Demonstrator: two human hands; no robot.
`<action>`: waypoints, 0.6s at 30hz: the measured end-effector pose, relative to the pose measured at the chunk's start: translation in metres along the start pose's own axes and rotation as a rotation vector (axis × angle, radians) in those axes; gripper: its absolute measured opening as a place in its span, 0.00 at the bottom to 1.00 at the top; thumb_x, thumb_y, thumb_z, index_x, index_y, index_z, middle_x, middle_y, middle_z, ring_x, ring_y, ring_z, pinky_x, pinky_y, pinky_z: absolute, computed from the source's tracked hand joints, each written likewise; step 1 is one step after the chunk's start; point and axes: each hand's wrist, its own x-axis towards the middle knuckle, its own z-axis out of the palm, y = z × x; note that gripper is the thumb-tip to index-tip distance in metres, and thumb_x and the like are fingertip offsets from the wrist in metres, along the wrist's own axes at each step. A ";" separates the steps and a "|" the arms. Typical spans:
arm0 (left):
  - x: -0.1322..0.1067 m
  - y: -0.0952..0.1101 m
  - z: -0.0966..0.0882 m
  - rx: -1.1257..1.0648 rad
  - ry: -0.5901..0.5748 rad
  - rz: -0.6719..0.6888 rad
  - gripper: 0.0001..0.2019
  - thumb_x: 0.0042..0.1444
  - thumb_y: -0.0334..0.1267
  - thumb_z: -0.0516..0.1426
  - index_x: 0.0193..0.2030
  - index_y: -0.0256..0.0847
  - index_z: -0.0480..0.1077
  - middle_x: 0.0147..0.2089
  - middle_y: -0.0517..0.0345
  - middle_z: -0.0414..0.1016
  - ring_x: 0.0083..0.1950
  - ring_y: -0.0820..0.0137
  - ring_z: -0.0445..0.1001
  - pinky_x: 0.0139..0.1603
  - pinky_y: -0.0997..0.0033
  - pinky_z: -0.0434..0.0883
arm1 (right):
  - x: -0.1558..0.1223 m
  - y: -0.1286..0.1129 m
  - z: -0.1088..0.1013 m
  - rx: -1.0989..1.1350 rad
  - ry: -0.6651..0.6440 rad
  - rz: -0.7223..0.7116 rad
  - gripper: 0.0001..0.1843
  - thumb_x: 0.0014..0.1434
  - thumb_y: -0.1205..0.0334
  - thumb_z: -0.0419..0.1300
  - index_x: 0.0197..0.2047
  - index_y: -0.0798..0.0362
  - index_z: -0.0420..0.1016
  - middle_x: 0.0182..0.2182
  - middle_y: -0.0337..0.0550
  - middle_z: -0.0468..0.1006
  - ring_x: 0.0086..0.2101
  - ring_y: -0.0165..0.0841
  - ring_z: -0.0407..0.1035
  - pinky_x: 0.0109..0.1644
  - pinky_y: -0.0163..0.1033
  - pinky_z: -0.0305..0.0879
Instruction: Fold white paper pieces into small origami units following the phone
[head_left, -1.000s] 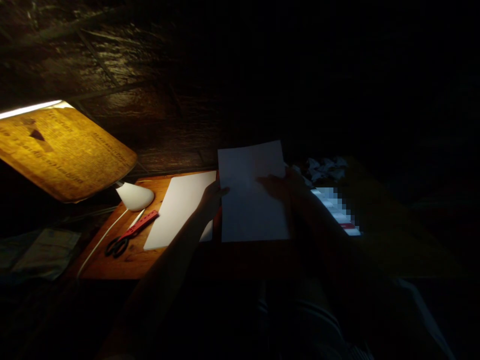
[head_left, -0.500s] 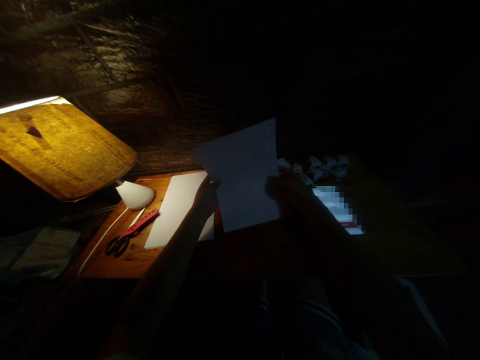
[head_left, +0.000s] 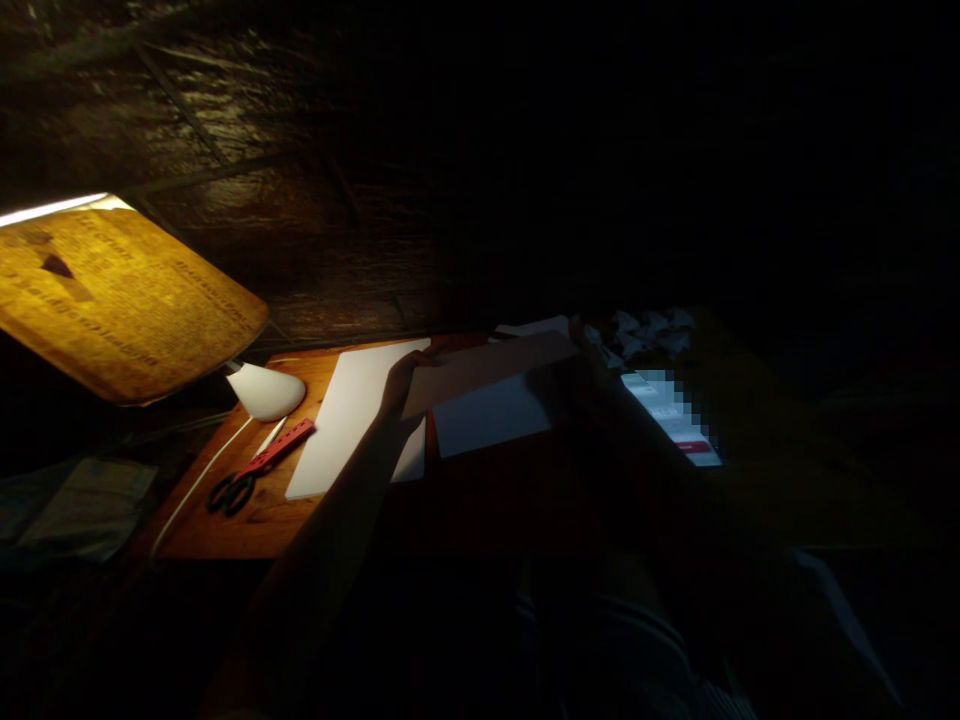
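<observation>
Darkness covers most of the room, with lamplight on the wall (head_left: 225, 120) and the left end of the wooden table (head_left: 281, 530). Between my hands a sheet (head_left: 487, 370) is over the middle of the table, its upper part warm-toned, its lower part bluish; fold or shadow, I cannot tell. My left hand (head_left: 405, 380) pinches its left edge; my right hand (head_left: 576, 375) is at its right edge, too dark to tell its grip. White paper (head_left: 352, 400) lies on the left, near scissors (head_left: 274, 455) and the lamp (head_left: 127, 290); crumpled scraps (head_left: 652, 335) and a lit screen (head_left: 667, 416) are on the right.
</observation>
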 end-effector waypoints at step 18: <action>-0.004 0.004 0.003 -0.043 0.046 0.006 0.17 0.57 0.50 0.62 0.49 0.45 0.78 0.61 0.47 0.79 0.55 0.55 0.80 0.46 0.60 0.77 | 0.000 0.002 0.000 -0.008 0.165 0.161 0.25 0.43 0.67 0.69 0.46 0.45 0.75 0.34 0.40 0.81 0.33 0.38 0.77 0.38 0.45 0.76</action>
